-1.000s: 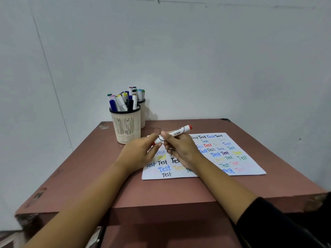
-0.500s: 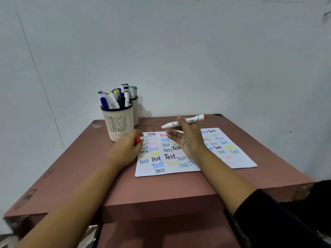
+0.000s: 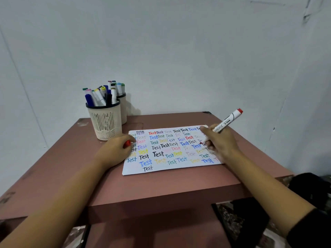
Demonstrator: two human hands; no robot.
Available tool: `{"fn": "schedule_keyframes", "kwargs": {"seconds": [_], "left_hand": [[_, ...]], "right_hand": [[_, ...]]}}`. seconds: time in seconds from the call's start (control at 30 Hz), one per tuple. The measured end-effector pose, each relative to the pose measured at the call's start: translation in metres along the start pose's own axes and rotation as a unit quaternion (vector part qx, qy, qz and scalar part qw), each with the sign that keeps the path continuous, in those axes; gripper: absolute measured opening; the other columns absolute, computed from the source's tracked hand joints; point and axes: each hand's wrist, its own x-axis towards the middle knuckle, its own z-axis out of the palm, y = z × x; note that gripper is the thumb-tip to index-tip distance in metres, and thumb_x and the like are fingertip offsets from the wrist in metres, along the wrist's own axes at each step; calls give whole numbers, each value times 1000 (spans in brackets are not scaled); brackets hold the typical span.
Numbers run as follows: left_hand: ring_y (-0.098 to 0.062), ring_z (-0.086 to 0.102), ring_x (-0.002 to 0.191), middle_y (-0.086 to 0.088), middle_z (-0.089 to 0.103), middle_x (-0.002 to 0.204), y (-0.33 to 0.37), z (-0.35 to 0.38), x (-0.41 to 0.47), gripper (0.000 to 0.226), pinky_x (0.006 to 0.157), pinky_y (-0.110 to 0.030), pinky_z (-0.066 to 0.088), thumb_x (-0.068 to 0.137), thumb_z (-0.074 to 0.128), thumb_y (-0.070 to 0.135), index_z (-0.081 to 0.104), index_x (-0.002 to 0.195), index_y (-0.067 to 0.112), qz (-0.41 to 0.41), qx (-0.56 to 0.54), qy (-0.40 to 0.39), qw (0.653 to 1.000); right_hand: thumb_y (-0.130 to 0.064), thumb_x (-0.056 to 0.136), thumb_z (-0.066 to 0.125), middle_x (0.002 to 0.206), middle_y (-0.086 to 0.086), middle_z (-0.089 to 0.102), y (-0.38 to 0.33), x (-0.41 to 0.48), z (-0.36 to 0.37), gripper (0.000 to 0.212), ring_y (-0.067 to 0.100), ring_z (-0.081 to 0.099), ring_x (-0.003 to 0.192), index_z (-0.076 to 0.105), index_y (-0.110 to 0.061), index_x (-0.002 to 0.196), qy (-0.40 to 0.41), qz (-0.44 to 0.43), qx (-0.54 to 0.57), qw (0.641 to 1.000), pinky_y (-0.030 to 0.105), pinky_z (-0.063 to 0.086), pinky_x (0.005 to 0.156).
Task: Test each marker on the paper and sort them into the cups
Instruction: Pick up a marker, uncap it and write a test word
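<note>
My right hand (image 3: 221, 143) grips a white marker (image 3: 228, 120) with a red end, its red tip down on the right part of the paper (image 3: 161, 168). The sheet is covered with coloured "Test" words. My left hand (image 3: 114, 151) rests on the paper's left edge and pinches the red cap (image 3: 127, 143). A cream mesh cup (image 3: 105, 120) full of markers stands at the back left, with a second cup (image 3: 123, 106) holding several markers behind it.
The reddish-brown table (image 3: 161, 187) stands in a corner of pale walls. Its front edge is near me and its right edge lies just past the paper. A dark patterned cloth (image 3: 238, 221) hangs below at the right.
My left hand pulled the red cap off and moved left to the paper's edge. My right hand carried the marker right and lowered its tip onto the paper.
</note>
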Motion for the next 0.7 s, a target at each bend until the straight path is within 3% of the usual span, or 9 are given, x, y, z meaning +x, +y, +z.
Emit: {"fn": "schedule_keyframes", "kwargs": {"seconds": [0.13,0.23,0.3,0.47,0.7], "left_hand": [[-7,44,90,-3,61,113,-1,1,0,23,74,-18,29,91,54,15,64,112,15,3,8,-1,1000],[-7,43,91,-3,61,113,-3,2,0,22,76,-19,29,90,54,14,65,109,16,5,6,-4,1000],[-7,44,91,-3,61,113,-2,2,1,21,77,-19,30,90,54,13,66,107,16,6,5,-5,1000],[-8,43,91,-3,59,112,-2,2,2,22,77,-20,30,90,54,14,66,108,17,5,7,-10,1000],[-9,45,91,-2,58,112,-3,1,2,20,79,-20,32,90,54,15,66,106,17,-2,4,-13,1000]], "right_hand": [[-2,84,60,53,7,47,-3,-8,-12,29,14,43,43,44,-11,61,14,-45,-116,992,19,33,39],[-4,80,59,46,-2,48,-1,-8,-23,30,10,44,41,41,-13,58,35,-67,-172,982,23,35,46],[-2,79,60,40,-9,45,1,-7,-32,31,7,41,39,41,-14,57,63,-72,-179,979,24,33,50],[-7,81,56,53,2,45,5,-8,-44,27,12,42,47,41,-13,60,109,-67,-219,967,25,32,50],[-7,81,56,52,2,44,9,-10,-45,25,2,42,34,40,-11,62,119,-66,-230,964,23,32,46]]}}
